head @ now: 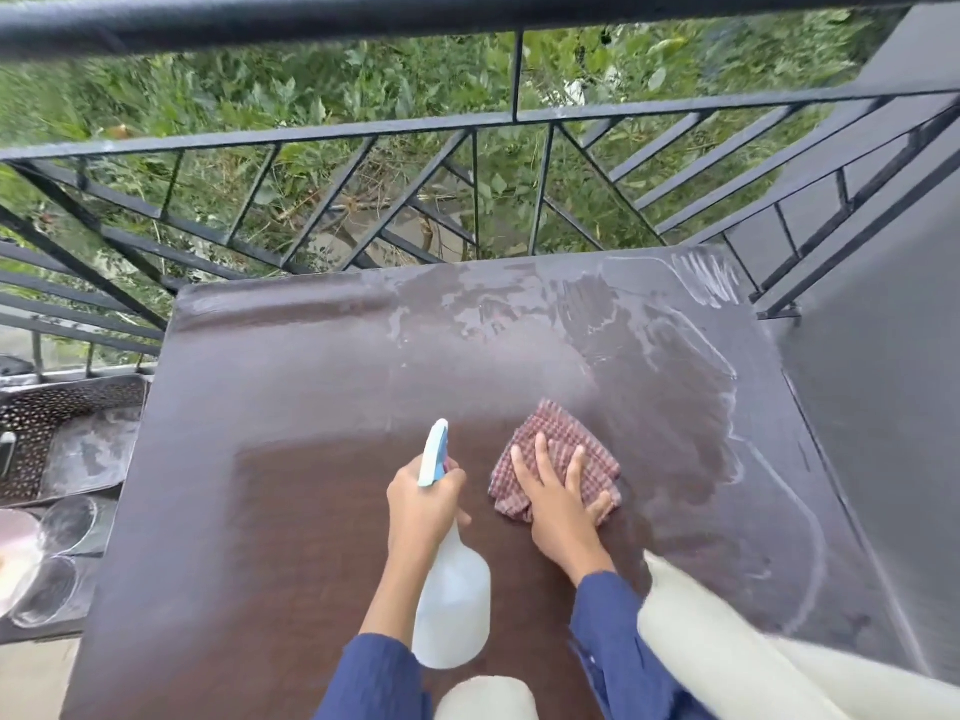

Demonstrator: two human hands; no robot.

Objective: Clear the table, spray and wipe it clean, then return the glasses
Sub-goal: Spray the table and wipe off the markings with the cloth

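Observation:
The dark brown table fills the middle of the view, with wet smears and streaks across its far and right parts. My left hand grips a translucent white spray bottle by its neck, and the light blue nozzle points away from me. Just to the right, my right hand lies flat with fingers spread on a red-and-white checked cloth pressed to the tabletop. Two clear glasses stand off the table at the lower left, on a lower surface.
A black metal railing runs along the table's far and left sides, with green plants beyond it. A perforated dark tray sits left of the table. A grey wall borders the right edge. Cream fabric hangs at the bottom right.

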